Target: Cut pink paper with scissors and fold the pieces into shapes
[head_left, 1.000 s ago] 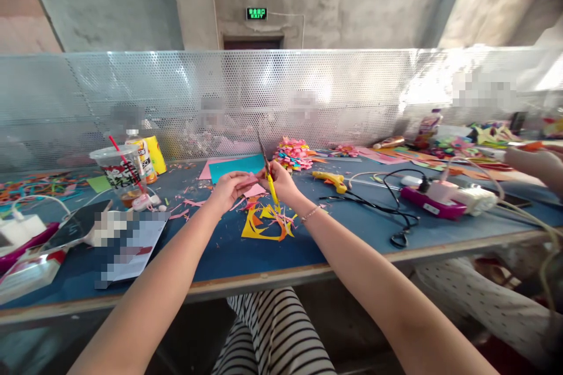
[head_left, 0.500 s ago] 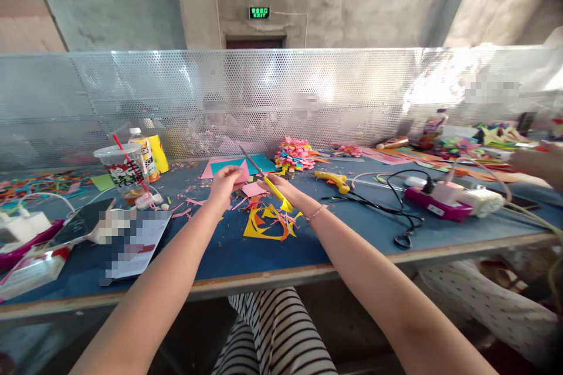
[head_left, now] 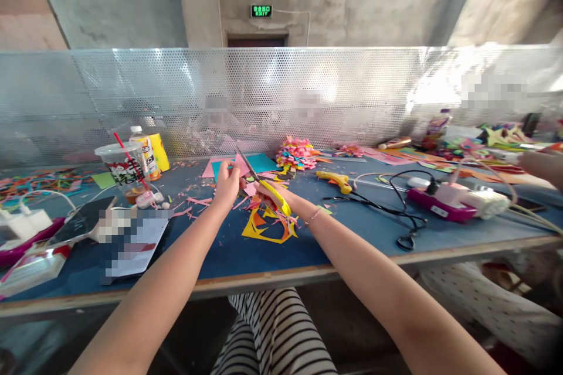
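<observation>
My left hand is closed on a piece of pink paper held above the table. In my right hand is a pair of scissors with yellow handles, its blades angled up and left beside the pink paper. Whether the blades touch the paper I cannot tell. Below my hands lie yellow paper offcuts and thin pink strips. Behind them are a teal sheet and a pile of pink, yellow and blue folded paper pieces.
A yellow glue gun and black cables lie right of my hands, near a purple power strip. To the left stand a plastic cup with a red straw and a bottle. Another person's hand shows at far right.
The pink paper in my left hand has turned and shows narrower. The scissors' handles are spread wider and the blades tilt more upright.
</observation>
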Demonstrator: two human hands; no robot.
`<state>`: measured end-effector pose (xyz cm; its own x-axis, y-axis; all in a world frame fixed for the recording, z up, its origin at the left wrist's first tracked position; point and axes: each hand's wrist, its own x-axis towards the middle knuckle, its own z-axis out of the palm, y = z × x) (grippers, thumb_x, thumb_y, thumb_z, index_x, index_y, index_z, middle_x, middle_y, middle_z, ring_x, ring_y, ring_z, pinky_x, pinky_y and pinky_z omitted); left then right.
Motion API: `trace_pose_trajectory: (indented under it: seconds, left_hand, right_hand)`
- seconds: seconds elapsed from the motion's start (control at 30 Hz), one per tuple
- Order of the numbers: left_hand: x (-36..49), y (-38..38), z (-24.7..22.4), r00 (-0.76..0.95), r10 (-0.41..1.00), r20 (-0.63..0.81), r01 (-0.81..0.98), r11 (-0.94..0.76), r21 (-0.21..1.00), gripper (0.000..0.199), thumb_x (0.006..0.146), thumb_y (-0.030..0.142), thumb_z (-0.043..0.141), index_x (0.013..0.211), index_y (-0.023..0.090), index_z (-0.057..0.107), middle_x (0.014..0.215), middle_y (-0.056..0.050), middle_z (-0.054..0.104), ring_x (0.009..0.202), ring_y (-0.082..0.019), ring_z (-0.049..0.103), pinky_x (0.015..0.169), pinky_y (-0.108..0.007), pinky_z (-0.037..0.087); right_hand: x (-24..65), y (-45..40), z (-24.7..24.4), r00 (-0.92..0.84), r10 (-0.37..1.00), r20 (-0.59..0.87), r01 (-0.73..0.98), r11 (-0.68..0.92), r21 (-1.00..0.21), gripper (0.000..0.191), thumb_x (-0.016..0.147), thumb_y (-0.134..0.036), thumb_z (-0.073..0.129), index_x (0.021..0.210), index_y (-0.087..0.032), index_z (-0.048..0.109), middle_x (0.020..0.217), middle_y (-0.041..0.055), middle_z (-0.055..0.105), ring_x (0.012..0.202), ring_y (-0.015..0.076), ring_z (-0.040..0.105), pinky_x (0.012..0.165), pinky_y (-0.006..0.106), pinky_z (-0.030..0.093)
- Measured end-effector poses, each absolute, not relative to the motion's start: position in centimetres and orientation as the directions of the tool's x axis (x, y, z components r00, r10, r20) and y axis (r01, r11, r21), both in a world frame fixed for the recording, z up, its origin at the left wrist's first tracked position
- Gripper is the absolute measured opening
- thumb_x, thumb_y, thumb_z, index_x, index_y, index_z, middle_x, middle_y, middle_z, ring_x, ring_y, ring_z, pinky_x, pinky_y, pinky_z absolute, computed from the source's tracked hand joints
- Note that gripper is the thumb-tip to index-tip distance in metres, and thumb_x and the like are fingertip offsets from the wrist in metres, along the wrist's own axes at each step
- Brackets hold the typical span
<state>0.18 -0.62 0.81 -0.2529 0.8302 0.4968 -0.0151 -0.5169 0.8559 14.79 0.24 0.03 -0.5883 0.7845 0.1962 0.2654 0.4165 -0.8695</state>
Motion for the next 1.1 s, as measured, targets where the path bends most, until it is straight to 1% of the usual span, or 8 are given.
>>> trace_pose_trajectory:
  seconds: [0.23, 0.37, 0.6, 0.67, 0.77, 0.87, 0.97, 1.1]
  left_hand:
    - [0.06, -0.75, 0.65, -0.183, 0.804, 0.566, 0.032, -0.570, 0.821, 0.005, 0.076, 0.027, 0.042, 0.078, 0.022, 0.040, 0.047, 0.006, 0.048, 0.033, -0.007, 0.039, 0.037, -0.019, 0.026]
    - [0.12, -0.63, 0.54, -0.182, 0.814, 0.552, 0.026, -0.557, 0.830, 0.005, 0.076, 0.027, 0.043, 0.078, 0.023, 0.041, 0.045, 0.006, 0.046, 0.032, -0.007, 0.038, 0.037, -0.021, 0.025]
    - [0.23, -0.52, 0.55, -0.193, 0.830, 0.524, -0.015, -0.537, 0.844, 0.013, 0.076, 0.034, 0.045, 0.075, 0.023, 0.039, 0.044, 0.006, 0.046, 0.032, -0.007, 0.038, 0.037, -0.020, 0.024]
    - [0.23, -0.46, 0.54, -0.186, 0.834, 0.520, -0.007, -0.530, 0.848, 0.013, 0.076, 0.034, 0.043, 0.076, 0.022, 0.037, 0.044, 0.007, 0.046, 0.032, -0.007, 0.038, 0.037, -0.020, 0.025]
    - [0.18, -0.37, 0.52, -0.167, 0.833, 0.528, 0.026, -0.532, 0.847, 0.010, 0.078, 0.032, 0.039, 0.078, 0.022, 0.035, 0.045, 0.008, 0.045, 0.032, -0.008, 0.038, 0.036, -0.020, 0.025]
    - [0.13, -0.37, 0.52, -0.162, 0.832, 0.531, 0.043, -0.531, 0.846, 0.010, 0.078, 0.032, 0.037, 0.078, 0.022, 0.034, 0.046, 0.008, 0.045, 0.032, -0.007, 0.038, 0.036, -0.020, 0.026]
    - [0.10, -0.46, 0.52, -0.142, 0.832, 0.537, 0.040, -0.537, 0.842, 0.011, 0.078, 0.033, 0.037, 0.077, 0.022, 0.034, 0.047, 0.007, 0.046, 0.033, -0.007, 0.039, 0.036, -0.020, 0.027]
    - [0.07, -0.45, 0.48, -0.135, 0.837, 0.530, 0.009, -0.534, 0.846, 0.012, 0.078, 0.033, 0.038, 0.077, 0.022, 0.034, 0.047, 0.007, 0.047, 0.033, -0.008, 0.039, 0.036, -0.020, 0.028]
  right_hand:
    - [14.66, 0.23, -0.11, -0.593, 0.796, 0.122, 0.237, 0.317, -0.918, 0.049, 0.069, -0.067, 0.039, 0.061, -0.018, 0.039, 0.045, -0.0051, 0.037, 0.032, 0.0045, 0.032, 0.030, 0.018, 0.028]
    - [14.73, 0.31, -0.20, -0.595, 0.791, 0.143, 0.240, 0.345, -0.908, 0.050, 0.070, -0.066, 0.037, 0.059, -0.018, 0.039, 0.044, -0.0047, 0.038, 0.033, 0.0048, 0.033, 0.030, 0.018, 0.029]
    - [14.45, -0.41, 0.35, -0.574, 0.805, 0.148, 0.311, 0.382, -0.870, 0.050, 0.073, -0.065, 0.032, 0.059, -0.018, 0.037, 0.040, -0.0046, 0.038, 0.029, 0.0061, 0.034, 0.030, 0.021, 0.029]
    - [14.51, -0.55, 0.51, -0.577, 0.803, 0.151, 0.356, 0.414, -0.838, 0.049, 0.075, -0.064, 0.028, 0.060, -0.018, 0.037, 0.040, -0.0045, 0.039, 0.029, 0.0062, 0.035, 0.031, 0.020, 0.031]
    - [14.73, -0.48, 0.54, -0.582, 0.792, 0.185, 0.429, 0.492, -0.758, 0.051, 0.077, -0.063, 0.024, 0.061, -0.017, 0.039, 0.039, -0.0040, 0.040, 0.030, 0.0065, 0.038, 0.034, 0.020, 0.033]
    - [14.87, -0.32, 0.40, -0.585, 0.782, 0.213, 0.463, 0.539, -0.704, 0.053, 0.077, -0.063, 0.023, 0.060, -0.017, 0.040, 0.040, -0.0029, 0.042, 0.030, 0.0067, 0.040, 0.035, 0.019, 0.033]
    - [14.78, -0.36, 0.28, -0.569, 0.797, 0.205, 0.473, 0.520, -0.711, 0.052, 0.077, -0.063, 0.023, 0.059, -0.017, 0.039, 0.041, -0.0018, 0.043, 0.029, 0.0071, 0.040, 0.034, 0.020, 0.033]
    - [14.44, -0.41, 0.15, -0.516, 0.839, 0.172, 0.494, 0.455, -0.741, 0.052, 0.075, -0.065, 0.027, 0.060, -0.017, 0.040, 0.042, -0.0011, 0.044, 0.030, 0.0082, 0.040, 0.033, 0.021, 0.032]
